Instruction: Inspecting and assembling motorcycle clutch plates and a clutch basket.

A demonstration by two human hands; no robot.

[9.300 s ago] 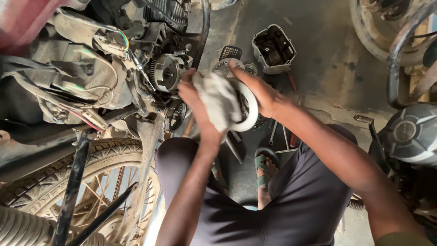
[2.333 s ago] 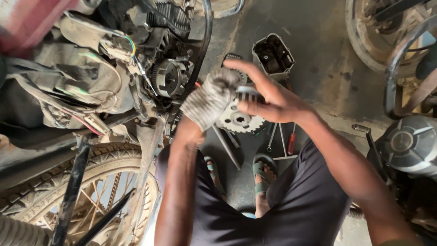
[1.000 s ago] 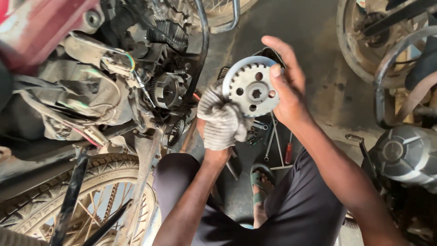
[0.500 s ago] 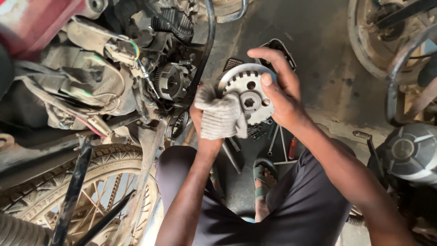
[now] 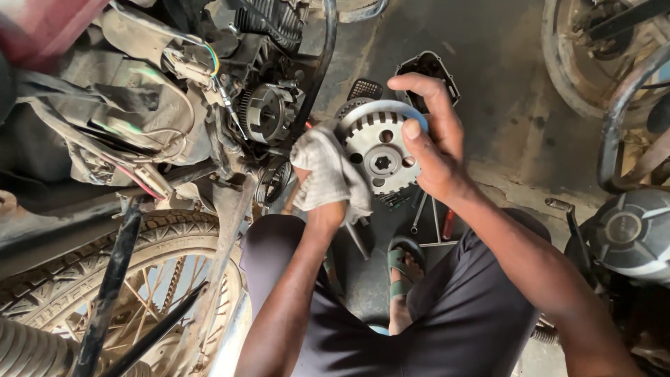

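My right hand (image 5: pixel 433 143) grips a round toothed metal clutch part (image 5: pixel 380 150) by its rim, face towards me, with holes and a splined centre bore. My left hand (image 5: pixel 317 202) holds a dirty white rag (image 5: pixel 326 171) pressed against the part's left edge. Both are held over my knees, just right of the motorcycle engine's open side, where a clutch basket (image 5: pixel 266 112) sits exposed.
A partly stripped motorcycle (image 5: pixel 139 126) with loose wiring fills the left, its spoked wheel (image 5: pixel 118 279) below. A dark engine cover (image 5: pixel 427 73), a mesh piece (image 5: pixel 365 89) and hand tools (image 5: pixel 426 216) lie on the oily floor. Another motorcycle's parts (image 5: pixel 631 230) stand at right.
The clutch part was wrapped in the rag, then turned face up. Over the last second my hands lowered it slightly and the rag moved to its left edge.
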